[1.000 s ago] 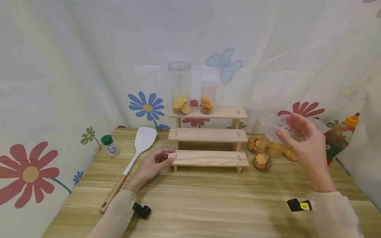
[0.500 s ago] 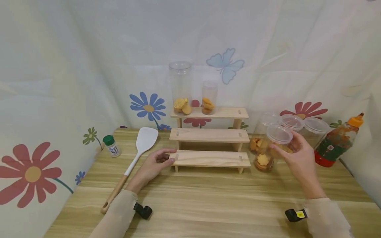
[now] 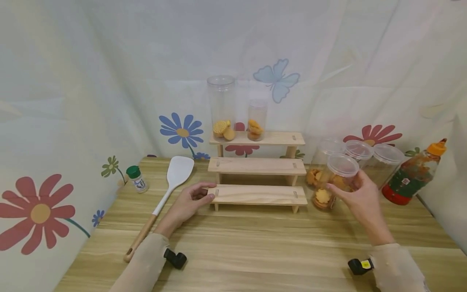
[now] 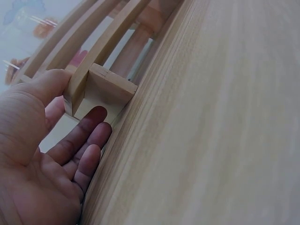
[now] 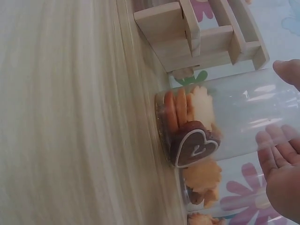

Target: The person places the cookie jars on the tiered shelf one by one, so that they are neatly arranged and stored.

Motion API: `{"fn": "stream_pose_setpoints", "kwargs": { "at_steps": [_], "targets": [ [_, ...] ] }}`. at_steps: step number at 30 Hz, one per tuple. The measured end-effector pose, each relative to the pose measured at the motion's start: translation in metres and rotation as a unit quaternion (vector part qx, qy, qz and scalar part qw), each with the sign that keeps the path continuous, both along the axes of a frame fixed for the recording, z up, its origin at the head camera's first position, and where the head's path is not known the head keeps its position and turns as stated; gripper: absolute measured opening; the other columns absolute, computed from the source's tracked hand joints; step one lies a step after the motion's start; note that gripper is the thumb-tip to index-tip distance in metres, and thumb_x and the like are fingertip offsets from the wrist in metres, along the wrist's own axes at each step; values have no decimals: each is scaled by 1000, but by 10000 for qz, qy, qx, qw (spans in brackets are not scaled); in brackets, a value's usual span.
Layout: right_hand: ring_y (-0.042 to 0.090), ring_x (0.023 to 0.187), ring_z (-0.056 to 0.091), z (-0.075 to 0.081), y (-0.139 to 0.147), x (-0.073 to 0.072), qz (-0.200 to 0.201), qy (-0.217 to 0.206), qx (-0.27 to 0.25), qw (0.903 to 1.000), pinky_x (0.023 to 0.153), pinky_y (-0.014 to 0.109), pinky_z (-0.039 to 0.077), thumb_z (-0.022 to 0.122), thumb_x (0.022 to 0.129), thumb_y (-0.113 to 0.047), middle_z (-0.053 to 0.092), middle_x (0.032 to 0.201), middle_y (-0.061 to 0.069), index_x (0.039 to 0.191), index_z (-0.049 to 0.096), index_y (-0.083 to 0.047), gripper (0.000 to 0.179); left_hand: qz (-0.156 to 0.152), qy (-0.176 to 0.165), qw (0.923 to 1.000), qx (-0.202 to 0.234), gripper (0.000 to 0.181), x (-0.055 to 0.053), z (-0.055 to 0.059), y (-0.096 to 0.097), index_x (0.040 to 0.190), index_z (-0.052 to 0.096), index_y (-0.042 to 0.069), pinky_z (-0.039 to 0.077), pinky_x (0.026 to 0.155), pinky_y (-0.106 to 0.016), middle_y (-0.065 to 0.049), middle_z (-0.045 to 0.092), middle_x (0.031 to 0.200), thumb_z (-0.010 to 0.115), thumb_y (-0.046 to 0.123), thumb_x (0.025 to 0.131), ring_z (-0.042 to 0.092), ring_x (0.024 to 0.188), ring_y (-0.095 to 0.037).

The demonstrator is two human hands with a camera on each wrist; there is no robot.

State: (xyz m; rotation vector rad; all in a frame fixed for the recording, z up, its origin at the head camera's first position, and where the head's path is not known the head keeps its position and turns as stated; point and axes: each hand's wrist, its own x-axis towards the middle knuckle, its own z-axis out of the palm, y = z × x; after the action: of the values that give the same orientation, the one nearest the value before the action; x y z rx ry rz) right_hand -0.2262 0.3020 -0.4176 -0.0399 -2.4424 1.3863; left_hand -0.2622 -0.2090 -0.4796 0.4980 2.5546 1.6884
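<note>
While upright, the clear cookie jar (image 3: pixel 335 177) within the right grip (image 3: pixel 365 202).

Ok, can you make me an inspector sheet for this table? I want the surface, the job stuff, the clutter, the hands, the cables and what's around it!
Surface: wood-grain table.
Job's things: three-step wooden stand; two cookie jars on its top step; front jar and three jars behind it, right of the stand.
Clutter: white spatula, green-capped shaker, orange-capped bottle.
Hands: left hand holds the bottom step's left end; right hand holds the front jar.
Cables: nothing seen.
Surroundings: flowery backdrop.
</note>
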Motion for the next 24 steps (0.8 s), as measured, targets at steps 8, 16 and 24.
{"fn": "stream_pose_setpoints", "kwargs": {
  "at_steps": [8, 16, 24],
  "targets": [
    [-11, 119, 58, -4, 4, -2, 172, 38, 167, 9997, 100, 8, 49, 93, 95, -28, 66, 149, 26, 157, 54, -2, 77, -45, 15, 10000, 71, 39, -2, 1, 0, 146, 72, 16, 56, 88, -29, -13, 77, 116, 77, 24, 109, 72, 102, -25],
    [41, 142, 59, -3, 5, -2, 360, -410, 394, 9977, 116, 54, 51, 91, 97, -37, 65, 152, 25, 160, 49, -2, 83, -14, -50, 9999, 86, 38, -2, 1, -1, 146, 72, 16, 55, 89, -29, -13, 77, 117, 77, 24, 109, 72, 103, -25],
    [42, 143, 59, -8, 6, -1, 419, -558, 505, 9963, 115, 55, 51, 91, 97, -41, 66, 151, 24, 157, 52, -2, 81, 9, -60, 10000, 75, 39, 1, 2, 0, 146, 72, 16, 55, 89, -29, -13, 77, 116, 77, 24, 108, 72, 102, -25]
  ]
}}
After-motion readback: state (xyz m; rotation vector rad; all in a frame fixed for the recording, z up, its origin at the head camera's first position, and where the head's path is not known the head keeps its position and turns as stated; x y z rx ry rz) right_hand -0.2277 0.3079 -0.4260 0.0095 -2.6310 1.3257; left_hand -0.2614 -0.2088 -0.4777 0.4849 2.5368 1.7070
